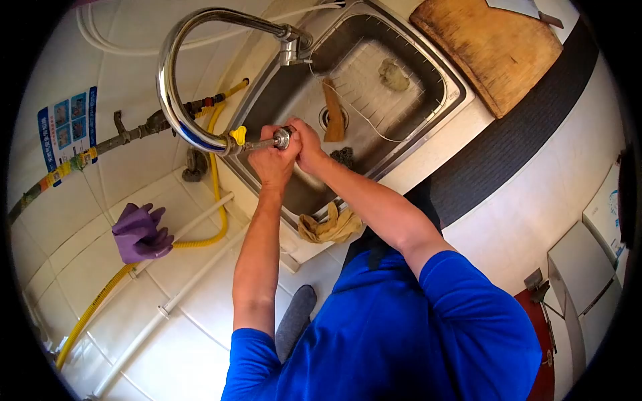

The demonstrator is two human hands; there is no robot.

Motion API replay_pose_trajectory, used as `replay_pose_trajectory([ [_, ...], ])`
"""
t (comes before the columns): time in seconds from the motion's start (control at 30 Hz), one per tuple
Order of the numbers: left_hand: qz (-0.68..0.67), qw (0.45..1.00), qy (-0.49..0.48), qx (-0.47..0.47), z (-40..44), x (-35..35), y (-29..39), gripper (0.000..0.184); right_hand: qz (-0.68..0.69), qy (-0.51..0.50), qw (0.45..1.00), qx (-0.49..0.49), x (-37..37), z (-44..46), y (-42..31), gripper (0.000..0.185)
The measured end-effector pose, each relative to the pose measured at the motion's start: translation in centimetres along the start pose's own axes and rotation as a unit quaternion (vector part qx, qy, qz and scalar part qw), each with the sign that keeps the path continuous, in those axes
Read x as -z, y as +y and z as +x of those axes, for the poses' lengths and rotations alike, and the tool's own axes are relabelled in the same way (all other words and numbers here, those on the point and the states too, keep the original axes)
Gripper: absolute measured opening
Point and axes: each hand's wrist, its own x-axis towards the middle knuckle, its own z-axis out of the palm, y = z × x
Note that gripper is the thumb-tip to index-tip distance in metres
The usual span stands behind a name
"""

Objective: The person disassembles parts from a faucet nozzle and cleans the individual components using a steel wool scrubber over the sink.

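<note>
A chrome gooseneck faucet (168, 87) curves over the left side of the sink. At its end are a yellow clip (238, 136), a short metal tube (257, 144) and a round metal nozzle (281, 138). My left hand (271, 166) is closed around the nozzle end, its fingers bent. My right hand (309, 148) presses against it from the other side, fingers curled at the nozzle; some fingertips are hidden. Beneath them lies the stainless steel sink (374, 43), with a wooden-looking strip (332, 110) beside the drain.
A wire rack (408, 110) and scouring pads (393, 75) lie in the sink. A tan cloth (330, 226) hangs over its front edge. The wooden cutting board (491, 50) is at right. Purple gloves (140, 234) hang by a yellow gas hose (217, 200) at left.
</note>
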Motion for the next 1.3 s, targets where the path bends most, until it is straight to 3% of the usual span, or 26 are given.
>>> replay_pose_trajectory([
  [0.07,-0.06,0.998,-0.005,0.019,-0.1,-0.2,-0.6,0.047,-0.061,-0.028,0.993,0.101,0.6,-0.1,0.6,0.029],
  [0.1,-0.061,0.998,-0.007,0.018,0.0,-0.1,-0.7,0.047,-0.062,-0.025,0.992,0.103,0.6,-0.7,0.1,0.029],
  [0.17,-0.061,0.997,-0.042,0.012,0.1,0.4,-0.8,0.042,0.03,-0.102,0.994,-0.021,0.4,-2.4,-1.6,0.036],
  [0.3,-0.116,0.99,-0.08,-0.001,-0.2,1.8,0.3,0.042,-0.041,-0.142,0.988,-0.04,1.1,-3.0,-4.3,0.039],
  [0.37,-0.168,0.981,-0.095,-0.012,-0.4,2.0,0.0,0.05,0.028,-0.132,0.977,-0.163,0.9,-3.4,-5.6,0.037],
  [0.4,-0.168,0.981,-0.095,-0.013,-0.5,2.2,0.2,0.05,0.028,-0.133,0.977,-0.162,2.4,-2.3,-5.4,0.037],
  [0.43,-0.173,0.978,-0.113,-0.004,-0.5,2.6,0.5,0.053,-0.004,-0.246,0.945,-0.214,5.1,0.0,-4.6,0.036],
  [0.5,-0.178,0.976,-0.129,0.003,-0.5,2.8,0.5,0.056,-0.037,-0.357,0.896,-0.262,6.0,0.7,-4.1,0.035],
  [0.57,-0.168,0.979,-0.114,-0.006,-0.6,2.4,-0.3,0.06,-0.043,-0.226,0.957,-0.178,3.6,-1.6,-4.3,0.039],
  [0.6,-0.166,0.98,-0.113,-0.007,-0.6,2.3,-0.6,0.06,-0.042,-0.228,0.956,-0.177,1.7,-3.1,-5.2,0.039],
  [0.7,-0.144,0.984,-0.101,-0.037,-0.4,2.4,-0.7,0.059,0.029,-0.114,0.975,-0.187,-1.0,-5.1,-7.2,0.037],
  [0.8,-0.072,0.99,-0.106,-0.055,-0.2,3.0,0.2,0.058,0.041,-0.177,0.956,-0.232,3.5,-0.9,-4.9,0.033],
  [0.87,-0.066,0.991,-0.104,-0.059,-0.2,3.0,0.0,0.058,0.125,-0.399,0.863,-0.283,6.5,2.2,-2.8,0.036],
  [0.9,-0.066,0.991,-0.103,-0.061,-0.2,2.8,-0.3,0.058,0.124,-0.401,0.863,-0.282,5.1,0.8,-3.6,0.036],
  [0.97,-0.107,0.987,-0.102,-0.053,-0.3,2.4,-0.8,0.06,0.046,-0.138,0.974,-0.171,0.7,-3.7,-6.0,0.039],
  [1.1,-0.159,0.982,-0.094,-0.025,-0.3,2.6,0.1,0.07,0.068,-0.118,0.967,-0.217,2.3,-2.0,-5.2,0.037],
  [1.13,-0.161,0.98,-0.109,-0.032,-0.4,2.8,0.4,0.07,0.081,-0.212,0.94,-0.254,4.9,0.3,-3.6,0.037],
  [1.2,-0.163,0.978,-0.124,-0.039,-0.7,2.9,0.2,0.071,0.093,-0.305,0.903,-0.289,5.2,0.6,-3.2,0.039],
  [1.27,-0.435,0.884,-0.167,0.034,-1.3,2.2,-1.2,0.066,0.022,-0.138,0.977,-0.163,1.6,-2.8,-5.2,0.038],
  [1.3,-0.436,0.884,-0.165,0.034,-1.4,1.9,-1.9,0.066,0.021,-0.138,0.977,-0.164,0.7,-3.5,-6.0,0.038],
])
